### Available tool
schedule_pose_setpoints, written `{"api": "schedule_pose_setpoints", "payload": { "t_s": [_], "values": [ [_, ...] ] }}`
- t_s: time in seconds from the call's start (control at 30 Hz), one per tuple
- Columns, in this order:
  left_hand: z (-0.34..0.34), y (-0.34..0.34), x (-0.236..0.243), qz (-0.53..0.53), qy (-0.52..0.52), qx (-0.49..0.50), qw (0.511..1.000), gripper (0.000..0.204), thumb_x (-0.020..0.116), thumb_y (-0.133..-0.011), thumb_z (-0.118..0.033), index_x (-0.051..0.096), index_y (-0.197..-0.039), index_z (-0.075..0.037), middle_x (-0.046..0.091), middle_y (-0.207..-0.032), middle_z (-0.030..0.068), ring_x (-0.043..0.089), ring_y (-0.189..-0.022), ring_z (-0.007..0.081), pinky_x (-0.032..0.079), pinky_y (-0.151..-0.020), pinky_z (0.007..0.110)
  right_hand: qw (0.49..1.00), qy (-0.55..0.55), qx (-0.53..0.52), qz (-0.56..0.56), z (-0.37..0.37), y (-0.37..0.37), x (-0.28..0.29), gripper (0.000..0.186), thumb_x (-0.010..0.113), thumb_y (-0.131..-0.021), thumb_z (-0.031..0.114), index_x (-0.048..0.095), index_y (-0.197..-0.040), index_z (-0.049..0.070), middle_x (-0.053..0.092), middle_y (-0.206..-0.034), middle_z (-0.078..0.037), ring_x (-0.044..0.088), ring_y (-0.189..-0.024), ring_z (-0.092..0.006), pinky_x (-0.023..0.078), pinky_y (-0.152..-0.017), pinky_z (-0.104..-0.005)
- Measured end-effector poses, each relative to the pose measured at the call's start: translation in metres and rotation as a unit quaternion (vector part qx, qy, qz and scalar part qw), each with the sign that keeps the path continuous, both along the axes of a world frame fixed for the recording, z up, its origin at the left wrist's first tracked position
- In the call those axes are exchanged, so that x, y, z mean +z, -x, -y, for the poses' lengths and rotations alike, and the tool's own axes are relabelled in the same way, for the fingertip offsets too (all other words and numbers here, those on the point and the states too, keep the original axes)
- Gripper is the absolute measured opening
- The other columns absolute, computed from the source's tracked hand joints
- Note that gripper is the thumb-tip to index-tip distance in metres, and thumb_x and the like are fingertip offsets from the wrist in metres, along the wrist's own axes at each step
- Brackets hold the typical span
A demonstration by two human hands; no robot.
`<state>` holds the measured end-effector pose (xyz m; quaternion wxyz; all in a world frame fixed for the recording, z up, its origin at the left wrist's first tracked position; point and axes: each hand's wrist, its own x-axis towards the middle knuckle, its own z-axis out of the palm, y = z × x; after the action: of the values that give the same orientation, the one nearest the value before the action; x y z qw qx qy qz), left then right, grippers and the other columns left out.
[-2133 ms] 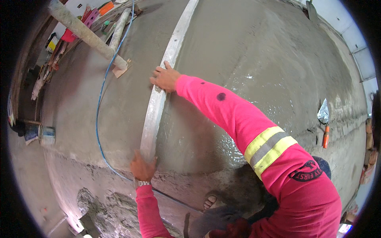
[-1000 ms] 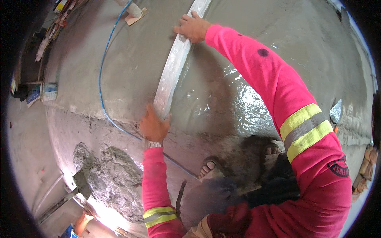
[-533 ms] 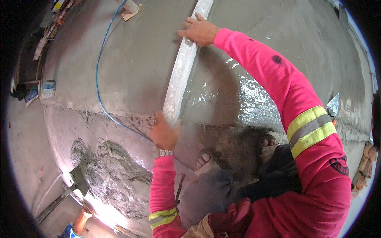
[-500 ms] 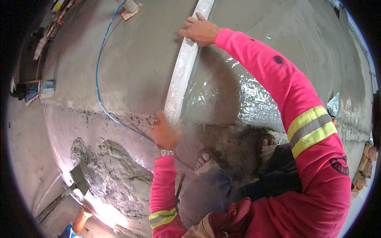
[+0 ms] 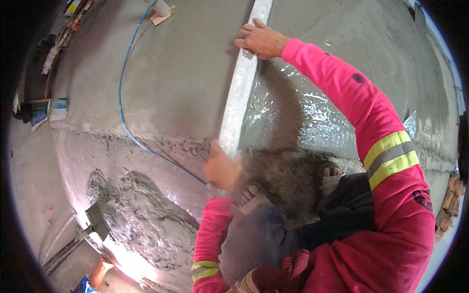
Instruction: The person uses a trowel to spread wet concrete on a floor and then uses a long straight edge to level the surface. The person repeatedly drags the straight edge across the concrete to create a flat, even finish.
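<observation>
A long pale straightedge bar (image 5: pixel 237 102) lies across wet grey cement (image 5: pixel 171 68), running away from me. My right hand (image 5: pixel 259 39) grips it near the top of the view, fingers curled over it. My left hand (image 5: pixel 222 166), blurred, holds its near end just beyond the cement's front ledge. The surface right of the bar is glossy and wet. A blue hose (image 5: pixel 121 102) loops to the left of the bar and runs down beside my left hand. My bare toes (image 5: pixel 330 171) show on the damp strip below the ledge.
A heap of rough mortar (image 5: pixel 137 219) lies lower left. A pale pipe (image 5: pixel 160 7) stands on a wood scrap at top left. A trowel blade (image 5: pixel 410 127) peeks past my right arm. Debris (image 5: pixel 66 34) lines the left edge, and broken blocks (image 5: pixel 452 200) the right.
The bar has shifted to the right across the cement with both hands on it. The view has tilted, bringing my feet and the mortar heap further into sight.
</observation>
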<state>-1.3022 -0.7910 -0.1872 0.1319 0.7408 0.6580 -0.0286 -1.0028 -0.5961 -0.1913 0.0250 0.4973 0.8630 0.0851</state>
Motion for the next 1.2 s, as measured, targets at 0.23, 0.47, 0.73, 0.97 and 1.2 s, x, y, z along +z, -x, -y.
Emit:
{"api": "schedule_pose_setpoints", "payload": {
  "t_s": [0.23,0.47,0.73,0.97,1.2],
  "values": [
    [-0.060,0.059,-0.010,-0.036,-0.071,-0.062,0.995,0.080,0.072,-0.071,-0.045,0.043,-0.126,0.005,0.064,-0.091,0.0246,0.065,-0.076,0.0394,0.052,-0.067,0.047,0.999,0.016,-0.044,0.016,-0.046,0.046,0.003,0.043,0.065,-0.078,0.017,0.051,-0.118,0.018,0.055,-0.109,-0.007,0.048,-0.114,-0.0245,0.035,-0.098,-0.0553],
    [-0.024,0.031,-0.011,-0.034,-0.080,-0.075,0.993,0.077,0.072,-0.071,-0.044,0.045,-0.120,0.009,0.063,-0.092,0.0275,0.064,-0.079,0.0418,0.051,-0.070,0.048,0.999,0.020,-0.039,0.023,-0.019,0.027,0.001,0.048,0.069,-0.074,0.020,0.052,-0.119,0.021,0.054,-0.116,-0.005,0.046,-0.119,-0.0233,0.036,-0.098,-0.0560],
    [0.015,-0.010,0.002,-0.011,0.014,-0.053,0.998,0.072,0.066,-0.075,-0.041,0.037,-0.123,0.006,0.061,-0.097,0.0268,0.063,-0.072,0.0420,0.050,-0.068,0.049,0.999,0.025,-0.016,0.037,0.014,-0.004,0.006,0.041,0.068,-0.076,0.020,0.052,-0.114,0.020,0.053,-0.117,-0.005,0.047,-0.118,-0.0236,0.038,-0.096,-0.0543],
    [0.045,-0.047,0.017,0.032,0.073,-0.086,0.993,0.057,0.064,-0.077,-0.039,0.040,-0.109,0.002,0.062,-0.086,0.0238,0.064,-0.070,0.0403,0.050,-0.062,0.048,0.999,0.023,-0.009,0.027,0.046,-0.040,0.007,0.039,0.065,-0.078,0.018,0.052,-0.115,0.018,0.054,-0.118,-0.007,0.046,-0.120,-0.0251,0.036,-0.100,-0.0512],
    [0.065,-0.065,0.016,0.045,0.085,-0.091,0.991,0.058,0.065,-0.078,-0.038,0.040,-0.113,0.000,0.064,-0.080,0.0215,0.064,-0.069,0.0388,0.051,-0.062,0.048,0.999,0.018,0.006,0.050,0.061,-0.059,0.008,0.037,0.063,-0.079,0.016,0.052,-0.114,0.017,0.055,-0.116,-0.007,0.047,-0.120,-0.0235,0.037,-0.099,-0.0491]
  ]
}}
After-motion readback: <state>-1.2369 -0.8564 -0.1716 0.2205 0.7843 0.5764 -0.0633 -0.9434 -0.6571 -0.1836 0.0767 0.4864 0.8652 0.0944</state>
